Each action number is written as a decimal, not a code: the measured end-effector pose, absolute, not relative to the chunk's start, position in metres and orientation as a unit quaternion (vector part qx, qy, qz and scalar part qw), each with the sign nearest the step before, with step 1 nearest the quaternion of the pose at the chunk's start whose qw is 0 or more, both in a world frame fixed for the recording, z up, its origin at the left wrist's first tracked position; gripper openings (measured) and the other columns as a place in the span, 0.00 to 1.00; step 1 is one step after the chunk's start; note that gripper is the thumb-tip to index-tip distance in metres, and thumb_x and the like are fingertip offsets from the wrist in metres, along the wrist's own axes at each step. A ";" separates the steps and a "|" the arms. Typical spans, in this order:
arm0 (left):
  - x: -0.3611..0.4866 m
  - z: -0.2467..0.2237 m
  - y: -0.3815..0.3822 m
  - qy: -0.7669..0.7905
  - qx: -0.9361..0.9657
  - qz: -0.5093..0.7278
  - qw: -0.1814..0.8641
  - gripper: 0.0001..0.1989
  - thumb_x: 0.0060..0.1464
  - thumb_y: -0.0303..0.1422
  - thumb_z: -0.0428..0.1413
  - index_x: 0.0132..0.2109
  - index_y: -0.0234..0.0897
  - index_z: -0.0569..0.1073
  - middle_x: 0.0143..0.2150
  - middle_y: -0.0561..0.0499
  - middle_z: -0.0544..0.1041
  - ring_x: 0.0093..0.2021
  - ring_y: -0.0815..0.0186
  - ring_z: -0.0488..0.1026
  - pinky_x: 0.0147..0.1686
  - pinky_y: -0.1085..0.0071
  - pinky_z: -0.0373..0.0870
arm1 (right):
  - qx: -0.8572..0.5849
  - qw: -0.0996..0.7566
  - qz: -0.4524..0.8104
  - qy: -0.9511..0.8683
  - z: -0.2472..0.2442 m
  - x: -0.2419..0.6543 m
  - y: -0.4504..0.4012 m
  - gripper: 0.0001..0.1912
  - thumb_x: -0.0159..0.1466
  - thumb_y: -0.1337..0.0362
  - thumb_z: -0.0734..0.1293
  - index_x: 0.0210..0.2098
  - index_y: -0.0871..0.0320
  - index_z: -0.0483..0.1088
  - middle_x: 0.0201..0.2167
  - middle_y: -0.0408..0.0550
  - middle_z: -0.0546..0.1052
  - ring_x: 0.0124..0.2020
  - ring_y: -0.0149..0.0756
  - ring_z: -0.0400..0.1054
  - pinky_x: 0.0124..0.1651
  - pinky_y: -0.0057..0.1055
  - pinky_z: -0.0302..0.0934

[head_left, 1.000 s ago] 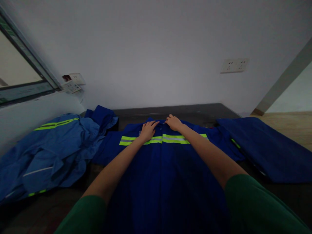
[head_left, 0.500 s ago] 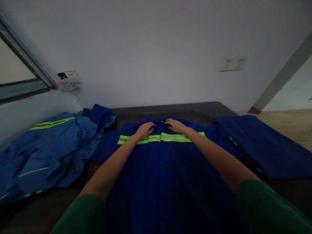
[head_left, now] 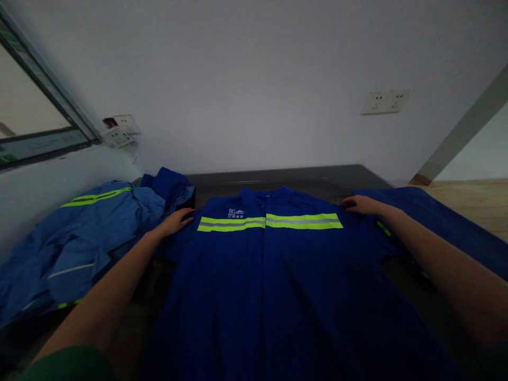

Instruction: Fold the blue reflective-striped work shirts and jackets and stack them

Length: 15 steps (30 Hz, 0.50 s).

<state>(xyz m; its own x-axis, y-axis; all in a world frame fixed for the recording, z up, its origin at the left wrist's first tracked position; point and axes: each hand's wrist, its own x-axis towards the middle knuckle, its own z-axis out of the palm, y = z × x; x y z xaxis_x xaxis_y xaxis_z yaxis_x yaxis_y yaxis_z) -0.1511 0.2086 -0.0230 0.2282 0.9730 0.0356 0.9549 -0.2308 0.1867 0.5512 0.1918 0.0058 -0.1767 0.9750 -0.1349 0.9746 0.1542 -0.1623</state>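
A dark blue work jacket lies spread front up, its collar towards the wall and its front closed. Yellow-green reflective strips with a grey middle band cross the chest, and a white logo sits above the left one. My left hand rests with fingers stretched out on the sleeve at the jacket's left side. On the opposite side, my right hand touches the sleeve near the shoulder, fingers extended and slightly apart. The lower part of the jacket fades into shadow.
A heap of lighter blue clothing with reflective strips lies at the left. Flat dark blue cloth lies at the right. The dark table meets a white wall with sockets. A window frame stands at upper left.
My hands have moved apart from the collar, the left one out to the left sleeve and the right one to the right sleeve. The chest logo is now uncovered.
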 end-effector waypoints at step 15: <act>-0.212 0.037 0.148 0.778 0.584 0.197 0.119 0.18 0.54 0.47 0.52 0.47 0.43 0.73 0.37 0.59 0.81 0.36 0.67 0.76 0.36 0.75 0.71 | -0.672 -0.054 -0.092 -0.733 0.062 0.526 0.154 0.18 0.65 0.53 0.61 0.50 0.55 0.69 0.41 0.57 0.76 0.40 0.46 0.71 0.39 0.38 0.61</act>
<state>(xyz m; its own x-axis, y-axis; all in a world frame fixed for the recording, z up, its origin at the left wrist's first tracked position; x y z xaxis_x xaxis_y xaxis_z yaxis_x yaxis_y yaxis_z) -0.2125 0.1485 0.0368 -0.2889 0.9563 0.0445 0.8627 0.2399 0.4453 0.5258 0.1540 0.0620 -0.0906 0.9949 0.0444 0.9748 0.0795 0.2086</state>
